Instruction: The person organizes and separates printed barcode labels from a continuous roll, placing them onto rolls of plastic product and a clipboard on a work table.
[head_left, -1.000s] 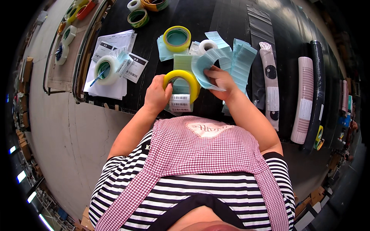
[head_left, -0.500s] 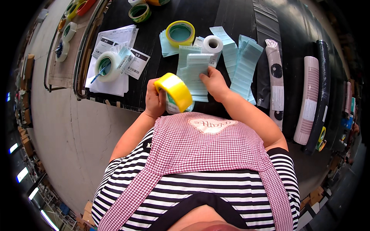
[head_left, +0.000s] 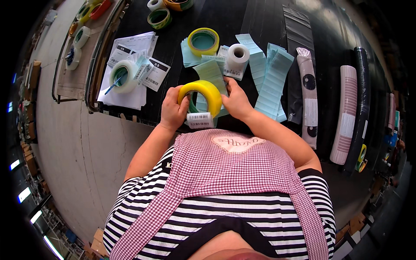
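My left hand [head_left: 174, 112] grips a yellow roll of packing tape [head_left: 213, 96] by its left side, the thumb at the inner ring. Below the roll's opening is a small white barcode label piece [head_left: 200, 120]. My right hand [head_left: 237, 99] is closed at the edge of a pale blue label strip [head_left: 211, 71], its thumb close to the tape's right side. The tape roll hides the strip's lower part. Just beyond my right fingers stands a white label roll [head_left: 238, 56], and another yellow tape roll [head_left: 203, 42] lies to its left on blue sheets.
More blue label strips [head_left: 274, 82] lie to the right. Wrapped rolls, one pink-striped [head_left: 345, 112] and one dark [head_left: 358, 104], lie farther right. Papers [head_left: 123, 100] and a clear tape roll with a pen [head_left: 124, 76] sit left. A cart [head_left: 71, 82] stands beyond the table's left edge.
My left hand has turned the yellow tape roll so its opening and the barcode label show more. My right hand has moved down and closer to the roll, drawing the blue strip with it.
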Demonstrator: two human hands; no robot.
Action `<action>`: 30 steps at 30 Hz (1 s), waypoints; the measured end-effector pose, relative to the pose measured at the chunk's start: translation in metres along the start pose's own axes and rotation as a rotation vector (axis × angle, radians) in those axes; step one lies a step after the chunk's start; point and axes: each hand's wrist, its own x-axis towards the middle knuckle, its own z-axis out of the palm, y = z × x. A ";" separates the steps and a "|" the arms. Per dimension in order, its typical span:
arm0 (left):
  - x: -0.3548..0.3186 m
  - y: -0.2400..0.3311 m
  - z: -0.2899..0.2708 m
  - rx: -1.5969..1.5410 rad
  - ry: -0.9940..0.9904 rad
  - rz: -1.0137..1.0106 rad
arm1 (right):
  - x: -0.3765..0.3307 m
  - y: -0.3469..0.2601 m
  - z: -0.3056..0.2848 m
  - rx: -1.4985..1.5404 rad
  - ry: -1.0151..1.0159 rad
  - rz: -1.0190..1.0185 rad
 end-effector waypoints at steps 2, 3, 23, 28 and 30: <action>0.004 0.001 -0.001 0.040 -0.014 -0.005 | -0.001 0.005 -0.001 0.029 -0.041 -0.012; 0.007 0.000 -0.001 0.049 -0.021 -0.020 | -0.001 0.006 -0.001 0.044 -0.063 -0.018; 0.025 0.003 -0.001 0.044 -0.163 -0.224 | -0.015 -0.026 -0.010 -0.226 0.015 0.066; 0.026 0.013 0.003 0.169 -0.174 -0.171 | -0.027 -0.048 -0.033 -0.412 -0.211 0.157; 0.027 0.015 0.003 0.209 -0.179 -0.173 | -0.035 -0.053 -0.057 -0.476 -0.157 0.057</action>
